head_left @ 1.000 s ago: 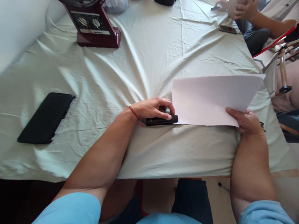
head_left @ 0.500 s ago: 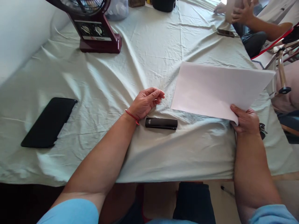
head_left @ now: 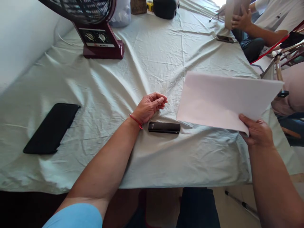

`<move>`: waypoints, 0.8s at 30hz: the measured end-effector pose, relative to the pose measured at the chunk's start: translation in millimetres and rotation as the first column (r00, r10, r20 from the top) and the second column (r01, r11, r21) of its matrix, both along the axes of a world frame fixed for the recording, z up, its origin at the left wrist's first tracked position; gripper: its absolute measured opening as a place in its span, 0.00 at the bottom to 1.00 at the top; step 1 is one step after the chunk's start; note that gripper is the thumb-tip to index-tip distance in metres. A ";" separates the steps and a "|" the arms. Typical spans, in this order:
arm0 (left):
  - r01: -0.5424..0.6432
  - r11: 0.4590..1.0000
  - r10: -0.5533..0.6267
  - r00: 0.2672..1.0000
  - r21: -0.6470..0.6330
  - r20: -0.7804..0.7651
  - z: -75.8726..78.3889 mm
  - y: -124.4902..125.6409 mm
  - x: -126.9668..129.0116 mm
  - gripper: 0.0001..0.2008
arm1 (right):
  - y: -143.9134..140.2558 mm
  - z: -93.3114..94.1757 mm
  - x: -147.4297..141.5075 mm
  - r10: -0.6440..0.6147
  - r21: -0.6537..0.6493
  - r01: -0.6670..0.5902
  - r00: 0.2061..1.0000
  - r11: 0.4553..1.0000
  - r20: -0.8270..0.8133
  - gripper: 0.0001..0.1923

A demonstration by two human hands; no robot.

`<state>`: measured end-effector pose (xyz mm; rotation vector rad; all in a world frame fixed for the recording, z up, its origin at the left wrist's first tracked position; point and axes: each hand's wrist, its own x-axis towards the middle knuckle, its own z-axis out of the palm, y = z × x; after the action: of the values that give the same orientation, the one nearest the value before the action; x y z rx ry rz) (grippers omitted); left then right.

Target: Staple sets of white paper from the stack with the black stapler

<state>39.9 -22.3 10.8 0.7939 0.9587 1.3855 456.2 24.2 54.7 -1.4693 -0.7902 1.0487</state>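
Pale cloth (head_left: 152, 63) over the table, matt and much creased. White paper (head_left: 223, 98), smooth and matt, slightly bowed. Black plastic stapler (head_left: 164, 127), glossy, catching light along its top. Black phone (head_left: 52, 127), smooth, dull sheen. Maroon plastic fan base (head_left: 102, 44), glossy, with dark wire grille (head_left: 78, 9). Thin red thread bracelet (head_left: 136, 120).

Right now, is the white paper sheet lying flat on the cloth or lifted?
Lifted: the white paper sheet tilts above the pale tablecloth, pinched at its near corner by the right hand.
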 end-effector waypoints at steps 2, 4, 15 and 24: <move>-0.011 1.000 0.011 1.000 0.003 0.002 -1.8 1.1 0.1 0.24 | 8.2 5.8 -15.2 0.039 0.045 -0.038 0.999 0.998 -0.032 0.20; -0.031 1.000 0.031 0.999 0.004 0.009 -4.1 2.7 0.4 0.29 | 19.5 6.3 -37.3 0.056 0.065 -0.052 0.997 0.997 -0.050 0.22; -0.050 0.996 0.054 0.997 0.075 -0.061 -3.0 0.2 5.1 0.27 | 26.3 -42.3 -72.3 0.162 0.152 -0.153 0.986 0.976 -0.049 0.23; -0.069 0.992 0.100 0.934 0.102 -0.342 4.0 -6.0 2.1 0.29 | 25.4 -42.7 -73.7 0.167 0.164 -0.162 0.986 0.973 -0.011 0.27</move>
<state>41.9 -28.3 14.9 1.0998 1.2216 1.3958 382.4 49.6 12.0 -1.2663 -0.9701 1.0966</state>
